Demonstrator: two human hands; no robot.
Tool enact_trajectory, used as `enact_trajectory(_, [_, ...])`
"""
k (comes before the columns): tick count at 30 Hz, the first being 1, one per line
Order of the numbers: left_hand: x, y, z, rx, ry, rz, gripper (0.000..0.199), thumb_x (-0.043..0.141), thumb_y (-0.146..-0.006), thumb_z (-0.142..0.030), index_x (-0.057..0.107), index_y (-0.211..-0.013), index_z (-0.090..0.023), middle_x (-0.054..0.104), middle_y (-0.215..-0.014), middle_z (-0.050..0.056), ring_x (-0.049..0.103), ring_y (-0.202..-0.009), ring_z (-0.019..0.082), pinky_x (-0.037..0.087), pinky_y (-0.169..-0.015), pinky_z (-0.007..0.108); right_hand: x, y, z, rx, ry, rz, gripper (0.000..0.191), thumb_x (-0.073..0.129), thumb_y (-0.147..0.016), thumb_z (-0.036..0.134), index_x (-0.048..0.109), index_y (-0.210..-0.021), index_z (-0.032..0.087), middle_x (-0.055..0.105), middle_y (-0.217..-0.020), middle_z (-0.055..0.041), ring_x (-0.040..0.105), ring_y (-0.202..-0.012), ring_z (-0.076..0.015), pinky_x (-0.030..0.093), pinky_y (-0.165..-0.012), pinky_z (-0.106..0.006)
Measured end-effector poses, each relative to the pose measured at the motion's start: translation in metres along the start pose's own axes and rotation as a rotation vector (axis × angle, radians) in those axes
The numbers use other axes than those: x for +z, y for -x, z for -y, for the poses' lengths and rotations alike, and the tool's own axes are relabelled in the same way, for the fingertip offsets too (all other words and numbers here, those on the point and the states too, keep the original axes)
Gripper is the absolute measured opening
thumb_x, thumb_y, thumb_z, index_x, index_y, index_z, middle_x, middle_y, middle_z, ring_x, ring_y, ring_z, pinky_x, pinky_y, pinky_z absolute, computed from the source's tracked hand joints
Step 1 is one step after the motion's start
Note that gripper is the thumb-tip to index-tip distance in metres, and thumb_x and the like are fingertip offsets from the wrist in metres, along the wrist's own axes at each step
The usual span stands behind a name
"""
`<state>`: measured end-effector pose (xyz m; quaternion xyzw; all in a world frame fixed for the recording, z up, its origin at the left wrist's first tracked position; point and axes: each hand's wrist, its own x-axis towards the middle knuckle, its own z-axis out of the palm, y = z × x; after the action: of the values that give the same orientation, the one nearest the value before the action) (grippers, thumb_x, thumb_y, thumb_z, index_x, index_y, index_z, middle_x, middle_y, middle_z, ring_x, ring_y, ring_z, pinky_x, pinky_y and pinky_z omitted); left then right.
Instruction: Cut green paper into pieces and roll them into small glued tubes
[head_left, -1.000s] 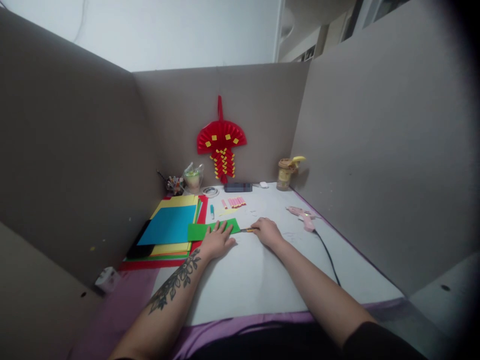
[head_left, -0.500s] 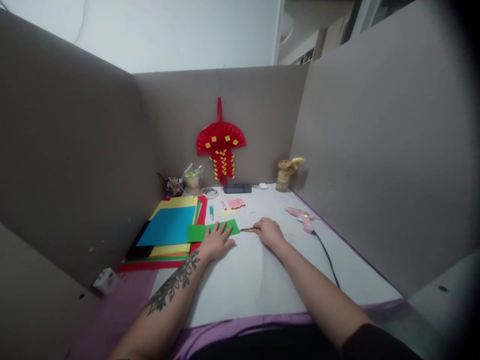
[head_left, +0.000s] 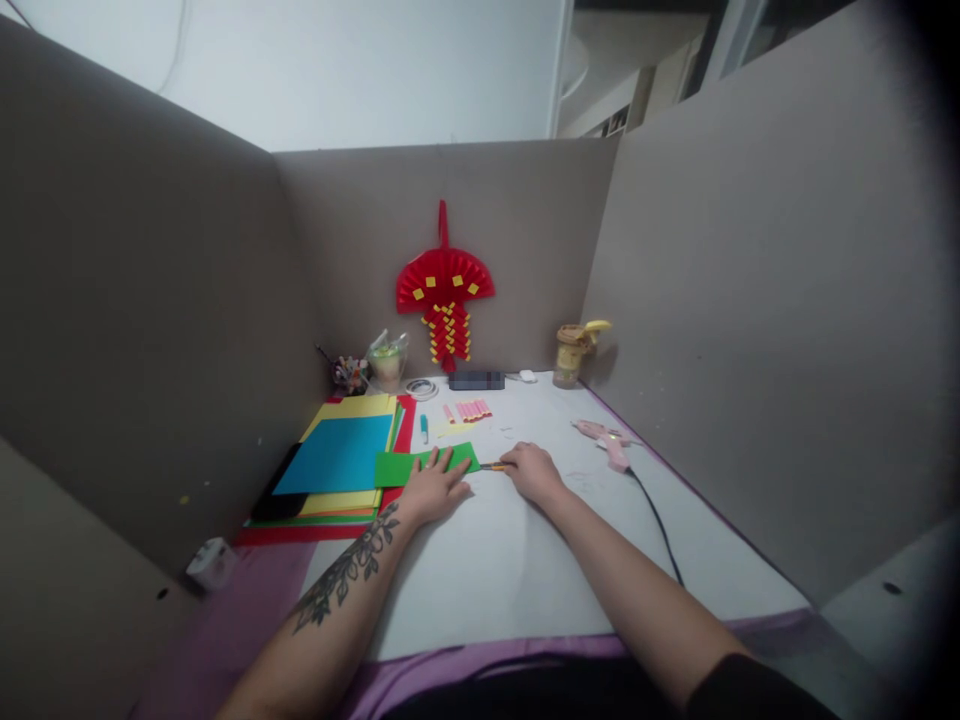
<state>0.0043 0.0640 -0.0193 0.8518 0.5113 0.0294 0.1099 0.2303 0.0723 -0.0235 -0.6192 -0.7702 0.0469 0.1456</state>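
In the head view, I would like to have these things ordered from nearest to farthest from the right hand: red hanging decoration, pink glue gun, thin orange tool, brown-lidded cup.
From the right hand:
1. Thin orange tool: held in it.
2. Pink glue gun: to its right.
3. Brown-lidded cup: farther back, right side.
4. Red hanging decoration: high on the back panel.

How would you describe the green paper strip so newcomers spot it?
On the white work surface between grey partitions, look at the left hand. It rests partly on the green paper strip, whose left end overlaps the paper stack. Unlike the broad blue sheet beside it, this piece is narrow and bright green.
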Motion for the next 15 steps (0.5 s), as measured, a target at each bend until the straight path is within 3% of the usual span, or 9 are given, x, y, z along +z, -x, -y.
enact_trajectory(15, [-0.0021, 0.0014, -0.0026, -0.022, -0.082, 0.014, 0.061, 0.016, -0.084, -0.066, 0.022, -0.139, -0.040, 0.014, -0.151, 0.005, 0.007, -0.137, 0.033, 0.013, -0.103, 0.059, -0.0040, 0.0034, 0.0062, -0.005, 0.030, 0.012, 0.027, 0.048, -0.081, 0.020, 0.070, -0.095, 0.027, 0.064, -0.094, -0.0050, 0.052, -0.093, -0.0195, 0.033, -0.080, -0.026])
